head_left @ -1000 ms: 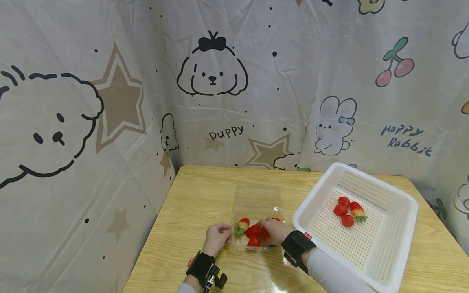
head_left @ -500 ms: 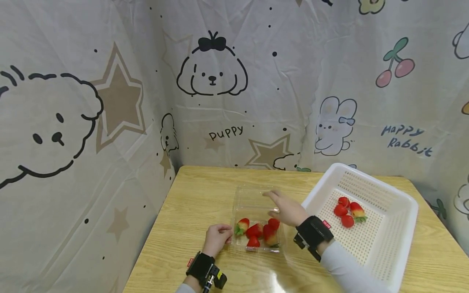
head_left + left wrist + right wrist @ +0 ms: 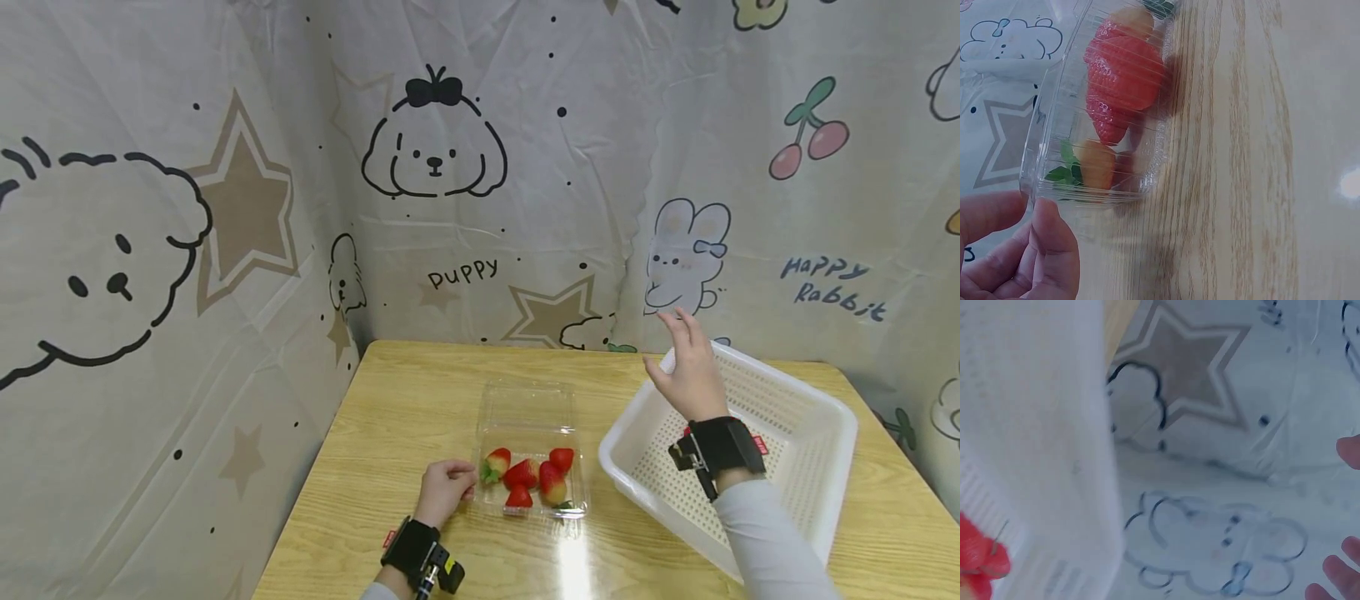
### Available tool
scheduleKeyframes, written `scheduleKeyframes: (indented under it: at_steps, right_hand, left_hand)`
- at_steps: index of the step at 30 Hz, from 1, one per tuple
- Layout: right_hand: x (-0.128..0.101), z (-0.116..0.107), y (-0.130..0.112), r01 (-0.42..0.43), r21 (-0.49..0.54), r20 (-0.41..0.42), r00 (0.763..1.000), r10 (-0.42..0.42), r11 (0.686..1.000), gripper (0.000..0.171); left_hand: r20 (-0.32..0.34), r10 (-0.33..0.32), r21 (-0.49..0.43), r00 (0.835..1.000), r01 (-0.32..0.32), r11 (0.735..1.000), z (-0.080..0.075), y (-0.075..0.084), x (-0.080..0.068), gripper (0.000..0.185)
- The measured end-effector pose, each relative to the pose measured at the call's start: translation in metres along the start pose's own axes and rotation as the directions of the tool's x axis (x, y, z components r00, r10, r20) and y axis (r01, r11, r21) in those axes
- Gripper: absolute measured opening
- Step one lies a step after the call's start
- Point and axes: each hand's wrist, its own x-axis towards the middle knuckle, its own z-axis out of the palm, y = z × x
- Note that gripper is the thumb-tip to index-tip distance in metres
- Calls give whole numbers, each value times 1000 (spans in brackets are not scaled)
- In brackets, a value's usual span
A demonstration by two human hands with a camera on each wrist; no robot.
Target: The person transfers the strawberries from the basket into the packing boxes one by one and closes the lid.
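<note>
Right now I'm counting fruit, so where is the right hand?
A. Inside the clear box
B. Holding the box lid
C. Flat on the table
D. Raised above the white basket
D: the right hand is lifted, fingers spread, above the white basket's far rim, holding nothing.

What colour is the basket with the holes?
White basket, clearest in the head view.
</note>
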Motion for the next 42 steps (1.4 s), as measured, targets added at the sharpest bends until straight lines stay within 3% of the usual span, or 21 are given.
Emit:
scheduleKeyframes:
  at_steps: [8, 14, 19, 22, 28, 34, 39, 42]
  right_hand:
    - [-26, -7, 48, -224, -24, 51, 973, 225, 974, 63]
    - [-49, -3, 74, -347, -64, 111, 929, 352, 936, 61]
    - [-66, 6, 86, -407, -104, 216, 882, 420, 908, 58]
    - [-76, 15, 94, -409, -130, 289, 856, 429, 903, 56]
    - [-88, 31, 110, -333, -189, 355, 854, 380, 924, 51]
    - [-93, 42, 119, -298, -242, 427, 822, 377, 923, 47]
    - [-99, 46, 120, -264, -230, 438, 831, 342, 937, 46]
    - [-101, 47, 119, -257, -227, 457, 824, 336, 939, 45]
  left_hand:
    - [6, 5, -15, 1000, -5, 1000, -1, -1, -1, 21]
    - [9, -6, -7, 1000, 6, 1000, -1, -1, 0, 21]
    - [8, -13, -6, 1000, 13, 1000, -1, -1, 1, 21]
    - [10, -14, -10, 1000, 14, 1000, -1, -1, 0, 21]
    - [14, -19, -14, 1000, 19, 1000, -1, 0, 0, 20]
    - [11, -19, -3, 1000, 19, 1000, -1, 0, 1, 21]
    - [11, -13, -2, 1000, 13, 1000, -1, 0, 1, 20]
    - [12, -9, -3, 1000, 9, 1000, 0, -1, 1, 20]
